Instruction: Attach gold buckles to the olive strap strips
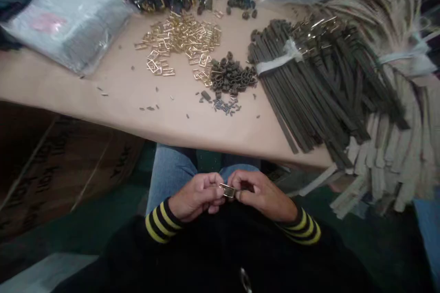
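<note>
Over my lap, just off the table's front edge, a small gold-coloured buckle (228, 190) sits between my two hands. My left hand (199, 196) pinches its left end between thumb and fingers. The fingers of my right hand (263, 194) are closed at its right end; a small dark part seems to be there, but it is too small to make out. On the table ahead lies a pile of gold buckles (185, 36). Beside it is a heap of dark strap loops (231, 74), with small metal pins (227, 106) scattered in front.
Dark strap strips (302, 96) tied with a white band lie on the right, beside pale strips (409, 146) hanging over the table (192, 130) edge. A plastic-wrapped packet (72, 23) rests at the left. Printed cardboard boxes (75, 169) stand below the table at the left.
</note>
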### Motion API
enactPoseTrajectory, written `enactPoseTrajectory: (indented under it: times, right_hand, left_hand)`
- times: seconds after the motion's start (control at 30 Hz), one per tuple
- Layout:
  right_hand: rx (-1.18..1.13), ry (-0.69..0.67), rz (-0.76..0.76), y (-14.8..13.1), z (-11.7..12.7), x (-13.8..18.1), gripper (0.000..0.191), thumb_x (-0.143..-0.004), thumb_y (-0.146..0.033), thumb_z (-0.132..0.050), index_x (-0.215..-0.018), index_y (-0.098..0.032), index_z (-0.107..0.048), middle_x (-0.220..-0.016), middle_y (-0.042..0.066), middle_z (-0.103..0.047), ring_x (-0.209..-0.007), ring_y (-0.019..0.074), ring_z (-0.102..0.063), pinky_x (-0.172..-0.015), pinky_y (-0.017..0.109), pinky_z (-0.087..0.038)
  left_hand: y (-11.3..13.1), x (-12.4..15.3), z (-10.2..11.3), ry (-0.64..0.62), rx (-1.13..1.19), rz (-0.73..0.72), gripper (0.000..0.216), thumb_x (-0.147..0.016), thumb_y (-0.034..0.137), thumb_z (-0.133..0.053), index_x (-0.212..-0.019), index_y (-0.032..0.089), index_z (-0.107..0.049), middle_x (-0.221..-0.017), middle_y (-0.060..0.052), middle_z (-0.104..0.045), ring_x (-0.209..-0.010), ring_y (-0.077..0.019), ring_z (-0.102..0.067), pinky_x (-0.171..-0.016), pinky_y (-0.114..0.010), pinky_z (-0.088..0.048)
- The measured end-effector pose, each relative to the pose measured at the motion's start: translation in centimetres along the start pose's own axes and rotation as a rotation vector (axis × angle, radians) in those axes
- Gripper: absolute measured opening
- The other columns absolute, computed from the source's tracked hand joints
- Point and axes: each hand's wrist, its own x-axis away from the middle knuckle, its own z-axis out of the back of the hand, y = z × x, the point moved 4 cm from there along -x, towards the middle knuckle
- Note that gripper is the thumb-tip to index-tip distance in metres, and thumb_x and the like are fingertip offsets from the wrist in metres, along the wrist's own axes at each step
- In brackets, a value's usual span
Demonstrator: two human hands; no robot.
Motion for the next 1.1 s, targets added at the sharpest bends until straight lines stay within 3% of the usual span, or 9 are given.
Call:
enactPoseTrajectory:
  times: [0.2,0.43,0.53,0.77,1.0,1.1]
  right_hand:
    - [0.052,0.026,-0.074,-0.3,0.4,0.6,0.006,-0.062,-0.014,-0.042,-0.058,-0.018,-0.04,-0.058,-0.001,-0.049,-0.056,0.0121,-0.042,-0.055,0.023,-0.032]
    - [0.189,0.135,-0.066,-0.3,-0.2,0.1,0.011,-0.063,-0.011,-0.045,-0.057,-0.018,-0.038,-0.058,-0.002,-0.045,-0.057,0.0115,-0.042,-0.055,0.022,-0.031]
    - [0.221,0.183,-0.054,-0.7,-0.4,0.0,0.012,-0.063,-0.01,-0.046,-0.059,-0.018,-0.038,-0.062,-0.001,-0.047,-0.06,0.0122,-0.045,-0.057,0.022,-0.033]
    - [0.186,0.157,-0.025,-2.2,0.9,-0.4,0.007,-0.075,-0.022,-0.047,-0.07,-0.016,-0.047,-0.069,0.0,-0.054,-0.067,0.0135,-0.05,-0.062,0.023,-0.036]
    - [0.312,0.207,0.057,-4.2,1.7,-1.5,0.003,-0.074,-0.015,-0.051,-0.071,-0.015,-0.052,-0.067,-0.001,-0.053,-0.064,0.011,-0.048,-0.06,0.021,-0.035]
    - [0.401,0.141,0.148,-5.1,2.3,-2.5,0.004,-0.073,-0.012,-0.052,-0.072,-0.015,-0.054,-0.065,-0.001,-0.054,-0.061,0.0102,-0.048,-0.057,0.02,-0.035]
  left_hand:
    - [0.3,0.2,0.0,-0.008,-0.072,-0.006,0.035,-0.057,0.034,-0.07,-0.064,0.014,-0.042,-0.051,0.006,-0.044,-0.043,-0.0025,-0.034,-0.037,-0.014,-0.026]
    - [0.9,-0.5,0.7,0.134,-0.415,-0.121,0.034,-0.062,0.034,-0.065,-0.058,0.017,-0.036,-0.053,0.007,-0.039,-0.043,-0.003,-0.034,-0.038,-0.016,-0.028]
    - [1.5,-0.5,0.7,0.153,-0.417,-0.183,0.035,-0.062,0.035,-0.064,-0.058,0.017,-0.034,-0.058,0.006,-0.044,-0.046,-0.0049,-0.041,-0.043,-0.019,-0.035]
    - [3.4,-0.1,0.5,0.205,-0.447,-0.315,0.036,-0.064,0.04,-0.063,-0.057,0.016,-0.036,-0.052,0.004,-0.048,-0.046,-0.0058,-0.046,-0.048,-0.019,-0.036]
    - [4.8,-0.9,1.4,0.197,-0.348,-0.234,0.04,-0.055,0.043,-0.068,-0.071,0.014,-0.048,-0.052,0.005,-0.051,-0.044,-0.0066,-0.047,-0.045,-0.019,-0.037]
    - [5.0,-1.1,1.7,0.214,-0.39,-0.189,0.04,-0.057,0.048,-0.065,-0.065,0.011,-0.052,-0.044,0.004,-0.049,-0.039,-0.0059,-0.043,-0.041,-0.019,-0.034]
